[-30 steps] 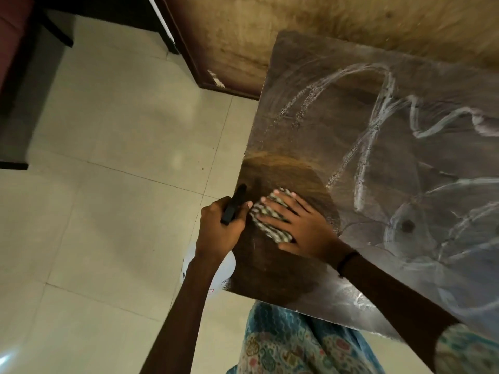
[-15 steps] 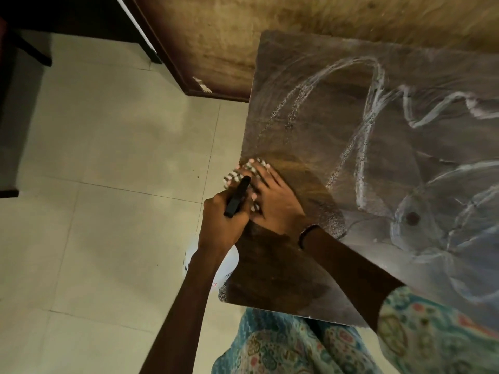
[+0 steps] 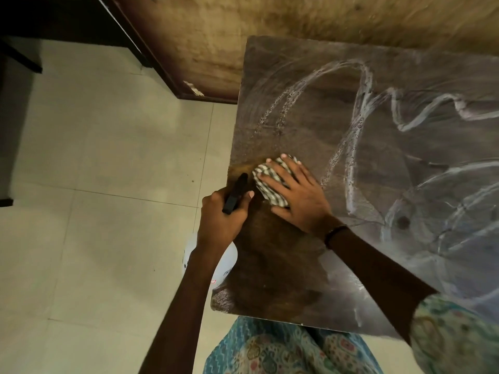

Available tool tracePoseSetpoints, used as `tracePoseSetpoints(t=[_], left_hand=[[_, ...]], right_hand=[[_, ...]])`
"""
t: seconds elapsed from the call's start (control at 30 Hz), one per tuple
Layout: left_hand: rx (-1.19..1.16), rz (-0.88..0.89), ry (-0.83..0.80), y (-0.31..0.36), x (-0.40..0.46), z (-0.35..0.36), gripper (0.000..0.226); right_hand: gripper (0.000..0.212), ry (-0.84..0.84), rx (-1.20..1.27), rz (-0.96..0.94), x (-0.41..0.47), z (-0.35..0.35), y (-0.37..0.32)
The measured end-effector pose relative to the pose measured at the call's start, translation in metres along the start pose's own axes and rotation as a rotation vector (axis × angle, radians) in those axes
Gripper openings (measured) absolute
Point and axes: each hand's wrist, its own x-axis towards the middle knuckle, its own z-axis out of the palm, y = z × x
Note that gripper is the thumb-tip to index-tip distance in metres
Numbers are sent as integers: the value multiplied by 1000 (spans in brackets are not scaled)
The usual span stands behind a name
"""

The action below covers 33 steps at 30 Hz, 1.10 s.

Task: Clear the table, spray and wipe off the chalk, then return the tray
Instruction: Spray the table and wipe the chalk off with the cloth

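A dark wooden table [image 3: 283, 279] carries white chalk marks [image 3: 359, 103] over its middle and right; its near-left part is darker and wiped. My right hand [image 3: 294, 195] presses flat on a checked cloth [image 3: 266, 179] near the table's left edge. My left hand [image 3: 224, 214] grips the black trigger head of a spray bottle [image 3: 235, 195] just off that edge. The bottle's white body [image 3: 226, 261] hangs below my wrist, mostly hidden. No tray is in view.
A brown wooden panel [image 3: 243, 36] stands behind the table. Pale floor tiles [image 3: 94, 157] spread to the left, with dark furniture legs [image 3: 21, 58] at the far left. My patterned clothing [image 3: 283, 349] is against the table's near edge.
My right hand slid the cloth away along the left edge, then back slightly toward the right. The left hand stays at the edge with the bottle.
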Motion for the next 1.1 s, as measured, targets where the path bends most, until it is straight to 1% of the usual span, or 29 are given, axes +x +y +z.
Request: tracePoseSetpoints(t=[0.07,0.17,0.23,0.3,0.37,0.43,0.5,0.57,0.77,0.93,1.1], left_hand=[[11,27,9,4,2,3,28],[16,32,13,12,3,8,26],[31,23,12,17,4,12,30],[47,24,24,21,7,16,33],[39,9,24,25,10,21,35],[36,-8,22,30,13,26,37],[39,0,19,34,13,31,37],[45,15,19,38,13,35,35],[38,-23,63,42,13,39,37],[14,-83,43,38,17,32,36],[49,-86,74,34,21,27,40]], right_hand=[[68,8,48,-9,19,0,-20],[65,-20,60,-124,21,7,-35],[60,-34,52,-236,5,12,-29],[62,-31,9,-324,-15,15,-9],[69,-7,-17,-301,-32,13,14],[73,4,-18,-201,-39,9,32],[75,-15,-22,-119,-39,5,40],[75,-26,-13,-85,-36,2,41],[74,-9,4,-92,-35,2,39],[76,3,5,-91,-35,3,38],[78,14,-14,-104,-35,3,39]])
